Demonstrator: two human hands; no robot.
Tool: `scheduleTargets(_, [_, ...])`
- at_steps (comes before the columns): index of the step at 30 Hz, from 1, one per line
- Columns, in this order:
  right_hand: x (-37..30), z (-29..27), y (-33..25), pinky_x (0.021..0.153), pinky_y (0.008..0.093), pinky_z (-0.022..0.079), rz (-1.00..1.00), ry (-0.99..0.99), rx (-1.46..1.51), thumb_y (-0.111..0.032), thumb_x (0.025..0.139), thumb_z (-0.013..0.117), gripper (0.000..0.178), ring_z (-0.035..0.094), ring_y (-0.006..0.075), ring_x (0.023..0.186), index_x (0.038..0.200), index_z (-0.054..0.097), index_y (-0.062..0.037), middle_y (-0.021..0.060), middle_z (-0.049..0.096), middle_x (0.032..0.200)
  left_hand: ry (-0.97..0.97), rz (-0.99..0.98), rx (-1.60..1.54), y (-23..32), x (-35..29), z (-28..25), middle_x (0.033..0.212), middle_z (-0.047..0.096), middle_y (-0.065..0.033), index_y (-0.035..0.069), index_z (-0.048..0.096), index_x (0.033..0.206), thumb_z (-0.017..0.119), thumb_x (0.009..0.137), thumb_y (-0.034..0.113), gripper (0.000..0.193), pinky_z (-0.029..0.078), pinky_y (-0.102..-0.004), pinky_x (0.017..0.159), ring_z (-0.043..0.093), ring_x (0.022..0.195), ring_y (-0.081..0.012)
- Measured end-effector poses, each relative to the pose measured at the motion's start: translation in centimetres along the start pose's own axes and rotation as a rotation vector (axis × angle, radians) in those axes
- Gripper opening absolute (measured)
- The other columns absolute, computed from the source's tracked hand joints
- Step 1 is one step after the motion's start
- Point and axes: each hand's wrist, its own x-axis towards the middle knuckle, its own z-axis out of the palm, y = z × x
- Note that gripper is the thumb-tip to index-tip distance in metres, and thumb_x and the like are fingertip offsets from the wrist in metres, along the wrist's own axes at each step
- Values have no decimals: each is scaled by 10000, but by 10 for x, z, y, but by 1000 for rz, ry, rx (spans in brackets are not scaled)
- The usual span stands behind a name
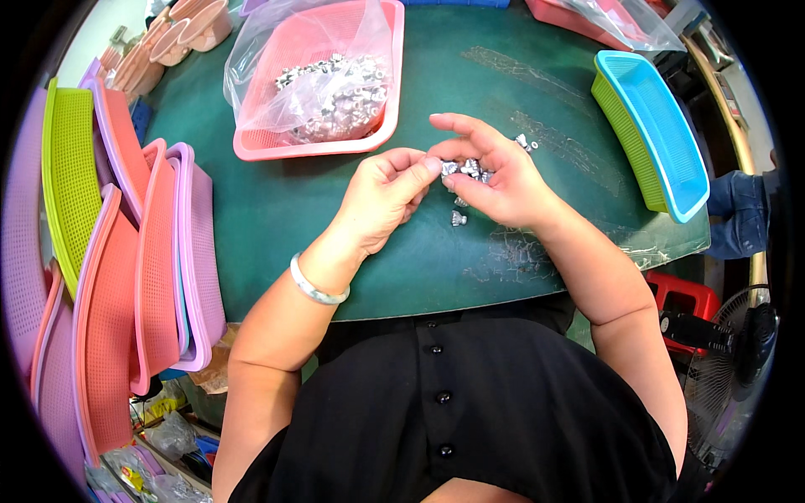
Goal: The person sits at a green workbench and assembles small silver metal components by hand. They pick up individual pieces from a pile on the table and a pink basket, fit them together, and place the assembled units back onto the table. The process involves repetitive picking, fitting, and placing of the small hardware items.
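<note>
A black fabric top (pixel 369 402) has glossy round black buttons (pixel 443 397) down its front. A pale green-and-white bangle (pixel 308 287) circles the left forearm (pixel 325 258).

Bright, even light covers the green table (pixel 260 226) and glints off the silvery parts (pixel 459 219). Fisheye distortion bows the stacked baskets (pixel 109 335); black rings the view, and the fan (pixel 750 348) seems soft.

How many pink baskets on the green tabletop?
2: pink rectangular plastic basket beyond the left hand, holding a clear plastic bag; second pink basket, upper right, cut off by frame. Others may be out of view.
</note>
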Motion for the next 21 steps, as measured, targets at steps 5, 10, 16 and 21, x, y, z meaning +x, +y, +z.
scheduleTargets(5, [0,2,1,856,292,432,-20,-15,8,48,747,550,556,575,165,952,1271,381,-28,90,629,1023,-64,-32,-107,-4,1,-3,625,471,39,24,586,914,601,838,158,155,255,-147,396,374,488,-14])
scheduleTargets(10, [0,2,1,844,286,434,24,-18,74,50,750,549,560,573,150,937,1277,374,-23,89,620,1046,-59,-104,-172,-4,3,-4,595,447,45,50,571,936,577,854,152,131,254,-146,375,362,447,-20])
scheduleTargets(16, [0,1,1,829,275,432,41,-17,108,58,760,541,551,566,127,919,1278,369,-18,91,617,1043,-126,-138,-218,-3,3,-7,594,442,41,48,560,970,532,877,149,140,260,-146,370,359,441,-22])
scheduleTargets(21, [0,2,3,825,265,429,31,-12,126,59,770,534,539,560,117,915,1278,366,-11,93,614,1039,-120,-161,-235,-3,3,-5,595,435,36,44,549,992,519,880,147,155,258,-145,370,351,440,-24])
